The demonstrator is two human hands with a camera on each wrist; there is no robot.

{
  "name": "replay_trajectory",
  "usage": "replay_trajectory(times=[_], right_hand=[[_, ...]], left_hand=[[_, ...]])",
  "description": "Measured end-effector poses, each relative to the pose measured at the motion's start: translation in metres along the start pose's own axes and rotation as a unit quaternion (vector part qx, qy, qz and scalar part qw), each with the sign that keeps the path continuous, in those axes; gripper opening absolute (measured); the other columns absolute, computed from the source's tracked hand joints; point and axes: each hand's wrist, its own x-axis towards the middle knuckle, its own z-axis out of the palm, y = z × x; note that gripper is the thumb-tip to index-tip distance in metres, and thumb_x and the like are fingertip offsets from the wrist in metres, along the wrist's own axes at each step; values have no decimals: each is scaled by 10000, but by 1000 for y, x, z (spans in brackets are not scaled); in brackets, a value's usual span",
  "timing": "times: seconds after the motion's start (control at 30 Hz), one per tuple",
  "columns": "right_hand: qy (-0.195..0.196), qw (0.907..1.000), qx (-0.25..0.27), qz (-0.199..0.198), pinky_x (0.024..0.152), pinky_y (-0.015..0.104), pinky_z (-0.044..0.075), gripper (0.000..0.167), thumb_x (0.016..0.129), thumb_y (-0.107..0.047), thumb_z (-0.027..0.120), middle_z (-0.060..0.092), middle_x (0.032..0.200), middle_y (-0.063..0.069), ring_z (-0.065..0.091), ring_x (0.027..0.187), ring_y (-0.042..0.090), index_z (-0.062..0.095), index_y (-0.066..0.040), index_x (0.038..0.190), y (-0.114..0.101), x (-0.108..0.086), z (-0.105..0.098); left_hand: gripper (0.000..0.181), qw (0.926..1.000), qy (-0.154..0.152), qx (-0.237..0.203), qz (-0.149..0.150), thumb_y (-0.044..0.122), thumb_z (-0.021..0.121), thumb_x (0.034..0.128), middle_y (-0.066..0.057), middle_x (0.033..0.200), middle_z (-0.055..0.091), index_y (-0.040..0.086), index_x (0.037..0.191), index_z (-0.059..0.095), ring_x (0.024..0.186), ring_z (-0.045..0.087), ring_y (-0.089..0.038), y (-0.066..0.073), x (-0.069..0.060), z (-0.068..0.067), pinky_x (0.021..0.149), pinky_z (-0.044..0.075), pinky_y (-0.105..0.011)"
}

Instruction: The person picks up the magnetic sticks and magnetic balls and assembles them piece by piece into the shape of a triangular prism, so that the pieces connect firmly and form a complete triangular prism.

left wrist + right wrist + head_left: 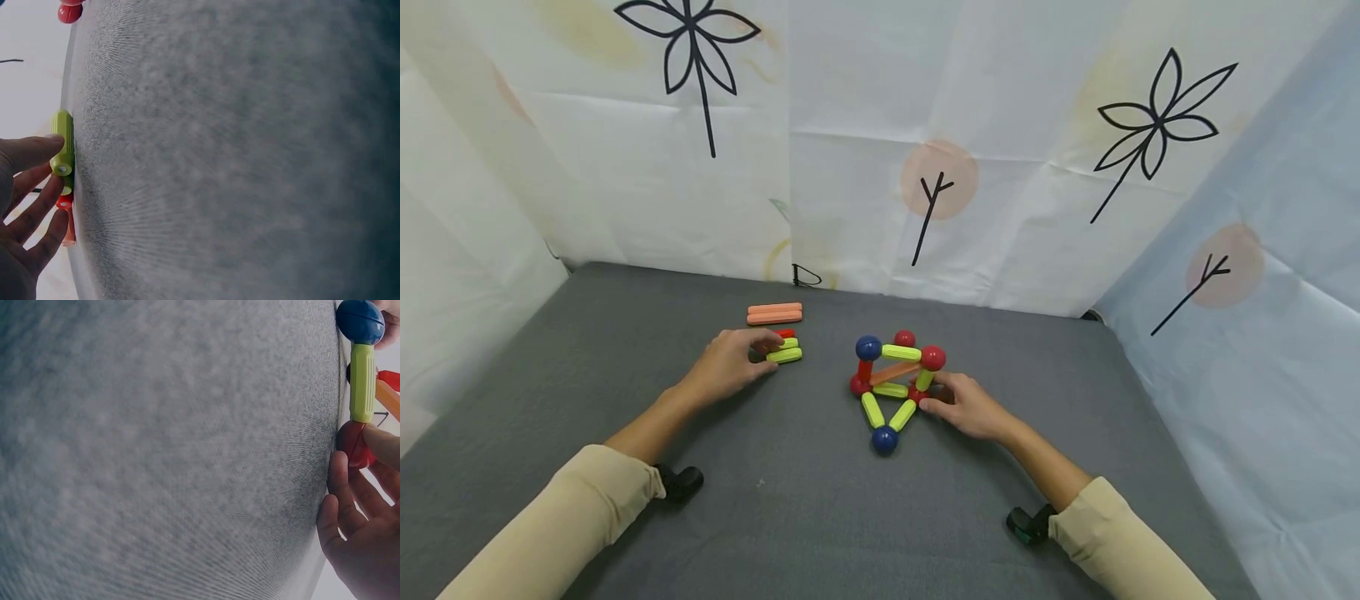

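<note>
My left hand (726, 367) has its thumb on the near green stick (784, 356) and its fingers at the far side, over another green stick and a red stick (785, 333). In the left wrist view the thumb of the hand (25, 206) lies against the green stick (62, 140). My right hand (972, 407) holds a red ball (917, 395) at the lower right corner of a structure of balls and sticks. The right wrist view has the thumb and fingers of the hand (369, 519) around that red ball (355, 444), joined by a green stick (362, 381) to a blue ball (360, 322).
Two orange sticks (774, 314) lie behind the left hand. The structure has an upper blue ball (868, 347), an upper red ball (933, 358) and a front blue ball (884, 440). Another red ball (905, 338) is behind it. A white patterned curtain (850, 167) borders the grey table (820, 517).
</note>
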Motion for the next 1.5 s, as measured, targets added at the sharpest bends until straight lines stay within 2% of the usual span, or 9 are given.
replay_trajectory(times=[0.13, 0.37, 0.53, 0.7, 0.8, 0.93, 1.07, 1.27, 1.5], right_hand=[[2, 10000, 24, 6, 835, 366, 549, 372, 977, -136, 642, 670, 1191, 149, 677, 946, 212, 579, 26, 1306, 1, 0, -1], [12, 10000, -14, 65, 853, 390, 549, 375, 978, -152, 641, 667, 1196, 148, 679, 957, 217, 581, 23, 1305, 0, 0, 0], [-1, 10000, 3, 70, 874, 419, 548, 381, 980, -152, 640, 661, 1214, 155, 681, 980, 232, 575, 25, 1311, 0, 0, -1], [-13, 10000, 89, 13, 884, 433, 543, 378, 984, -141, 633, 656, 1225, 163, 670, 1003, 250, 567, 31, 1315, 2, 0, -1], [-14, 10000, 98, 9, 883, 434, 544, 380, 985, -140, 630, 653, 1229, 166, 671, 1008, 253, 564, 32, 1317, 2, 0, -1], [-20, 9999, 131, 2, 890, 439, 542, 380, 985, -134, 628, 650, 1235, 168, 672, 1015, 256, 561, 33, 1320, 0, 0, -1], [-30, 9998, 211, -38, 900, 439, 540, 368, 986, -118, 624, 651, 1227, 170, 675, 1030, 263, 562, 39, 1314, 1, 0, 0], [-5, 9997, 196, -115, 842, 366, 544, 349, 986, -110, 624, 664, 1191, 153, 684, 963, 236, 576, 34, 1300, 3, 1, 1], [15, 9998, 178, -45, 855, 375, 546, 356, 983, -121, 632, 663, 1203, 151, 678, 965, 230, 577, 31, 1300, 3, 1, 1]], left_hand=[[347, 9999, -100, 76, 28, 37, 808, 812, -106, 1037, 722, 16, 1141, 699, 909, 663, -261, 2, 4, 3, 788, 524, -472], [374, 9981, -565, 187, 150, -29, 710, 857, -126, 1053, 724, -3, 1227, 661, 971, 685, -269, 10, 7, 10, 852, 522, -497], [400, 9943, -945, -237, 426, -10, 708, 867, -65, 1058, 705, 9, 1261, 643, 960, 656, -205, 25, 4, 17, 857, 529, -443], [352, 9799, -1317, -1199, 904, 22, 723, 884, -63, 1102, 686, -1, 1230, 660, 965, 653, -166, 56, 3, 30, 846, 560, -334], [328, 9699, -1448, -1650, 1054, 43, 737, 887, -59, 1109, 686, 6, 1205, 670, 969, 663, -155, 77, 2, 41, 850, 559, -301], [329, 9583, -1603, -2054, 1171, 66, 749, 886, -54, 1098, 691, 1, 1199, 673, 965, 666, -149, 101, 1, 55, 853, 554, -284], [340, 9504, -1774, -2174, 1339, 87, 747, 893, -60, 1125, 691, 5, 1214, 670, 985, 649, -155, 115, 2, 66, 869, 547, -286], [353, 9524, -1932, -1904, 1395, 92, 759, 884, -18, 1151, 694, 58, 1228, 687, 1018, 623, -131, 118, 2, 77, 923, 516, -286], [297, 9521, -1975, -1988, 1224, 80, 739, 899, -14, 1128, 710, 58, 1192, 702, 1026, 653, -104, 103, 1, 73, 897, 531, -272]])
